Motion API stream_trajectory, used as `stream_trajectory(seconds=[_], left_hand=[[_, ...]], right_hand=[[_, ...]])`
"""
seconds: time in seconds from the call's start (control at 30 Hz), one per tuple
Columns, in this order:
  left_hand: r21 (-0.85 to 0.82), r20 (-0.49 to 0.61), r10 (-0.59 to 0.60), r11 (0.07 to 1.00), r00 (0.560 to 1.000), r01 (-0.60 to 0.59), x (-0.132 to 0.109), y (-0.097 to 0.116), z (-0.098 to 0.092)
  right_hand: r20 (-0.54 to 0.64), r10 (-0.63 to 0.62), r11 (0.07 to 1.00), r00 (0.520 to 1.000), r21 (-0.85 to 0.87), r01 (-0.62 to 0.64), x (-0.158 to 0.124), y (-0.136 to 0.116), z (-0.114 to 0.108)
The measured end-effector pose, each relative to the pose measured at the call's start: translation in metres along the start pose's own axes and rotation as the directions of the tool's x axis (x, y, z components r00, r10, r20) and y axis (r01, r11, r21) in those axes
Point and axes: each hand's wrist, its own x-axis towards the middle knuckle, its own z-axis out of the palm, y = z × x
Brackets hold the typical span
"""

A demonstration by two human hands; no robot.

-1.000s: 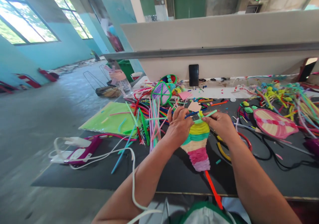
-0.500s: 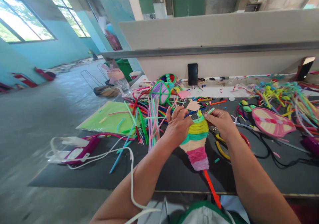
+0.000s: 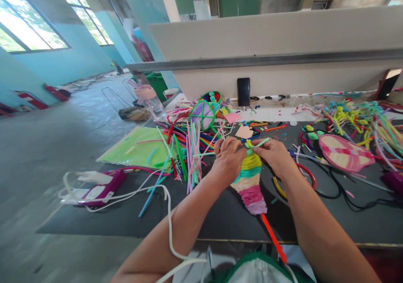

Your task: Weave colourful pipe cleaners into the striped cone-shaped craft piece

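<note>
While the right hand (image 3: 273, 156) pinches a mint-green strip (image 3: 262, 143) between thumb and fingertips, the left hand (image 3: 228, 159) has its fingers curled and clamped on the upper left edge of a striped piece (image 3: 251, 178). How much of the strip the left thumb also presses cannot be told. The piece lies between the two forearms, in front of the person, its broad end at the hands and its narrow end toward the table's front edge. From that narrow end an orange-red stem (image 3: 273, 237) runs out across the edge of the dark table (image 3: 226, 226). A band of dark surface stretches between the piece and that front edge.

Room narrows on the left, where a bundle of pastel stems (image 3: 193, 161) stands just beside the left hand; beyond it lies a green sheet (image 3: 134, 150). A white cable (image 3: 170, 220) passes over the left forearm and drops past the front edge. On the right, a red-and-yellow-handled tool (image 3: 307, 174) sits close by the right forearm, with black cords (image 3: 336, 186) and a pink-rimmed oval (image 3: 344, 153) farther out.
</note>
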Motion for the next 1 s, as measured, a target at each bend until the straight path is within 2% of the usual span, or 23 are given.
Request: stream_trajectory(seconds=[0.1,0.27,0.4,0.53,0.67,0.8,1.0], left_hand=[[0.018,0.063,-0.040,0.999,0.997,0.039,-0.002,0.007,0.000],[0.042,0.130,-0.122,0.992,0.984,0.117,-0.007,0.015,0.009],[-0.093,0.186,-0.173,0.977,0.967,0.192,-0.008,0.011,0.022],[-0.187,0.255,-0.168,0.958,0.952,0.219,-0.005,0.004,0.029],[-0.216,0.268,-0.161,0.951,0.950,0.222,-0.003,0.003,0.026],[-0.165,0.287,-0.185,0.957,0.940,0.238,-0.004,0.008,0.017],[-0.116,0.292,-0.145,0.976,0.945,0.186,-0.006,0.014,0.008]], right_hand=[[-0.033,-0.059,0.992,0.998,-0.111,0.055,0.005,0.009,0.000],[-0.038,-0.072,0.973,0.997,-0.223,0.061,0.008,0.016,0.000],[-0.021,-0.059,0.975,0.998,-0.218,0.053,0.006,0.014,0.000],[-0.015,-0.056,0.968,0.998,-0.247,0.051,0.005,0.013,-0.003],[0.050,0.019,0.978,0.999,-0.209,-0.008,0.005,0.008,-0.007],[0.098,0.117,0.983,0.988,-0.154,-0.101,0.005,-0.003,-0.009],[0.132,0.199,0.979,0.971,-0.058,-0.193,0.005,-0.013,-0.012]])
